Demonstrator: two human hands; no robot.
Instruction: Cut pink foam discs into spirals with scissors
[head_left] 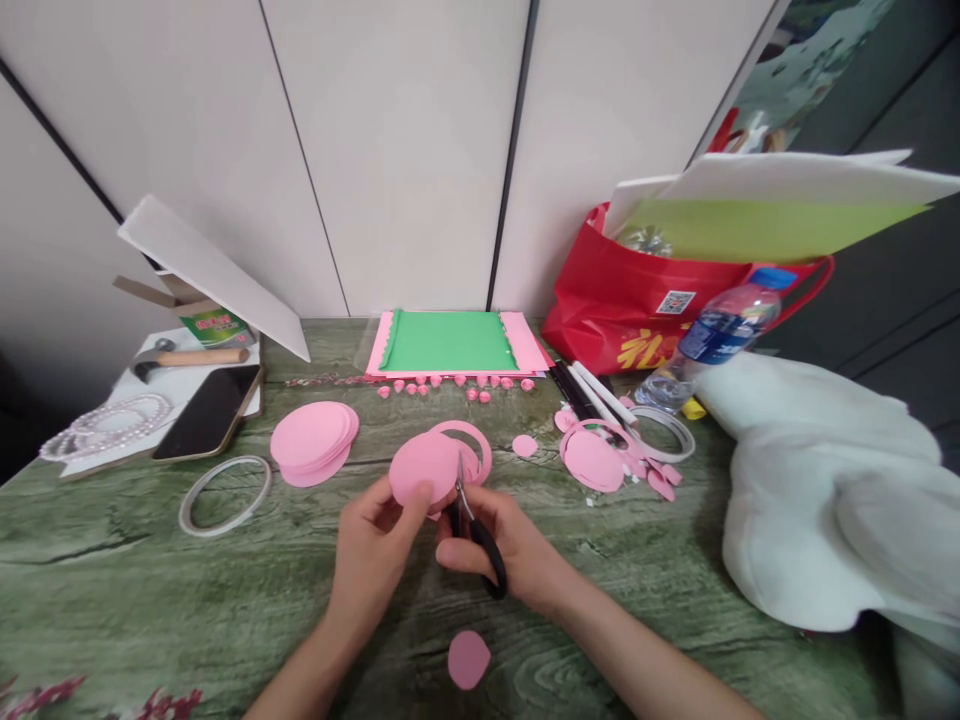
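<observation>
My left hand (373,540) pinches a pink foam disc (421,470) by its lower edge and holds it upright above the green wood-grain table (150,590). My right hand (501,545) grips small black-handled scissors (471,530), whose blades touch the disc's right edge. Just behind the disc lies a pink ring offcut (474,445). A small pink cut piece (469,659) rests on the table near me, between my forearms.
A stack of pink discs (313,441) and a tape ring (225,494) lie left. Phone (210,410), hammer (187,357) and beads (105,425) sit far left. Green and pink sheets (448,342) at back; pink scraps (600,460), pens (589,392), bottle (712,335), red bag (630,310), white cloth (825,490) right.
</observation>
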